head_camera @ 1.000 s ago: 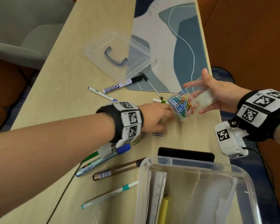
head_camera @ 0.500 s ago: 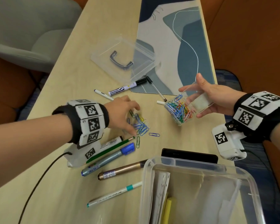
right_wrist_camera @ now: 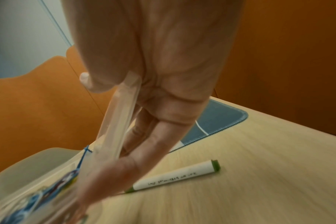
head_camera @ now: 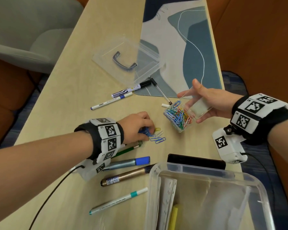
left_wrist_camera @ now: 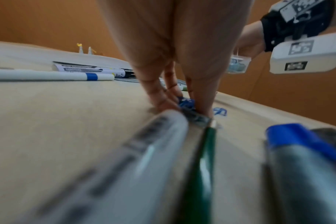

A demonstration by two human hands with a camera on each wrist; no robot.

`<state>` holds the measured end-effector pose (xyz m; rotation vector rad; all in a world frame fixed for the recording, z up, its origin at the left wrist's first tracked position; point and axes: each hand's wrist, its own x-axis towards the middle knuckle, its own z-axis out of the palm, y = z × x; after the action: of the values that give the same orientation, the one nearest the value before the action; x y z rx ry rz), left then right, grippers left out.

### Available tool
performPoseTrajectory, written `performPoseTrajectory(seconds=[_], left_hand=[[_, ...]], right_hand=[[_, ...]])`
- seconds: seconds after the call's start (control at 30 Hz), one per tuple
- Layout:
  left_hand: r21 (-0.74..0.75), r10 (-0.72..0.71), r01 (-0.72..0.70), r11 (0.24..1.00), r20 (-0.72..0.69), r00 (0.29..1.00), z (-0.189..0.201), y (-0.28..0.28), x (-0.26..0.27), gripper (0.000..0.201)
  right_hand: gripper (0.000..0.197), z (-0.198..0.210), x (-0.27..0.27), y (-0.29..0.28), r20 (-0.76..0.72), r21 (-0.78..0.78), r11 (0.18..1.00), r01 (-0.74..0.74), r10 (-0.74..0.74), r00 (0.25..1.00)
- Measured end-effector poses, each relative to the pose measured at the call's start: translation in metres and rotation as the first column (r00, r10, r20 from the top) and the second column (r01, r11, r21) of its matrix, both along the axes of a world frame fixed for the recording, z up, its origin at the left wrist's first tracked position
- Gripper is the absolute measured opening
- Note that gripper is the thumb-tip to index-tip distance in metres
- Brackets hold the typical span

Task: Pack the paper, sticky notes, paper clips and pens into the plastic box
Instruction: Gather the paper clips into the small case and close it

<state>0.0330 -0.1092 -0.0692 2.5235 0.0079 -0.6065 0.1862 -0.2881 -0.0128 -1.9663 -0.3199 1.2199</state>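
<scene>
My right hand (head_camera: 204, 103) holds a small clear case (head_camera: 188, 113) tilted on its side above the table, full of coloured paper clips (head_camera: 177, 115). My left hand (head_camera: 136, 127) is down on the table, pinching a bunch of blue loose clips (head_camera: 145, 131); the left wrist view shows these clips (left_wrist_camera: 186, 103) between thumb and fingers. More loose clips (head_camera: 158, 139) lie just right of it. The big clear plastic box (head_camera: 206, 170) stands at the near edge with paper (head_camera: 166, 195) and a yellow sticky pad (head_camera: 174, 218) inside. Several pens (head_camera: 126, 163) lie around.
The box lid (head_camera: 128, 61) with a grey handle lies farther back, partly on a blue-and-white desk mat (head_camera: 181, 47). A black phone (head_camera: 196, 161) lies just behind the box. A green-capped marker (right_wrist_camera: 175, 175) lies under my right hand. A grey chair (head_camera: 23, 30) stands left.
My left hand drew back from the case to the loose clips and closed its fingers on a bunch of them. My right hand kept the case tilted, nearly still.
</scene>
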Motion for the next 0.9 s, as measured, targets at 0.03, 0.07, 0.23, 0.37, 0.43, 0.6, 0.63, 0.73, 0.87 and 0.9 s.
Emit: performPoseTrajectory(seconds=[0.03,0.07,0.23,0.37,0.43,0.6,0.63,0.73,0.87,0.9], left_hand=[[-0.008,-0.004,0.004,1.000,0.014,1.000,0.000,0.001,0.000,0.024],[-0.010,-0.007,0.008,1.000,0.029,1.000,0.001,0.001,0.001,0.021],[-0.037,0.129,-0.128,0.991,0.019,0.992,0.010,0.010,0.010,0.018],[-0.275,0.215,-0.198,0.941,0.032,0.976,0.050,0.007,0.024,0.022],[-0.275,0.163,-0.128,0.953,0.110,0.980,0.066,-0.008,0.036,0.017],[-0.072,-0.066,0.083,0.994,0.205,0.976,0.067,-0.039,0.048,0.031],[-0.089,-0.066,0.087,0.992,0.219,0.973,0.067,-0.037,0.044,0.035],[-0.218,0.099,-0.048,0.975,0.229,0.968,0.064,-0.016,0.028,0.041],[0.055,0.073,-0.071,0.996,-0.028,0.997,0.035,0.007,0.009,0.060],[0.097,0.033,-0.027,0.995,-0.062,0.998,0.027,0.006,0.007,0.067]], right_hand=[[0.055,0.000,0.000,0.000,0.001,-0.005,1.000,-0.003,0.003,1.000],[0.055,0.000,0.000,0.000,0.002,-0.011,1.000,-0.005,0.005,1.000],[0.055,0.000,0.000,-0.001,0.008,-0.041,0.999,-0.026,0.026,1.000],[0.055,-0.002,-0.001,-0.001,0.008,-0.049,0.998,-0.044,0.045,0.999],[0.057,-0.002,-0.002,0.001,-0.001,-0.050,0.996,-0.071,0.071,0.997],[0.063,-0.001,-0.002,0.006,-0.022,-0.042,0.994,-0.099,0.098,0.995],[0.062,-0.001,-0.001,0.005,-0.019,-0.041,0.995,-0.094,0.093,0.995],[0.056,-0.001,0.004,-0.002,-0.002,-0.036,0.998,-0.056,0.056,0.998],[0.055,-0.003,0.006,-0.009,-0.004,-0.039,0.999,-0.038,0.038,0.999],[0.055,-0.003,0.005,-0.010,-0.002,-0.042,0.998,-0.040,0.040,0.999]])
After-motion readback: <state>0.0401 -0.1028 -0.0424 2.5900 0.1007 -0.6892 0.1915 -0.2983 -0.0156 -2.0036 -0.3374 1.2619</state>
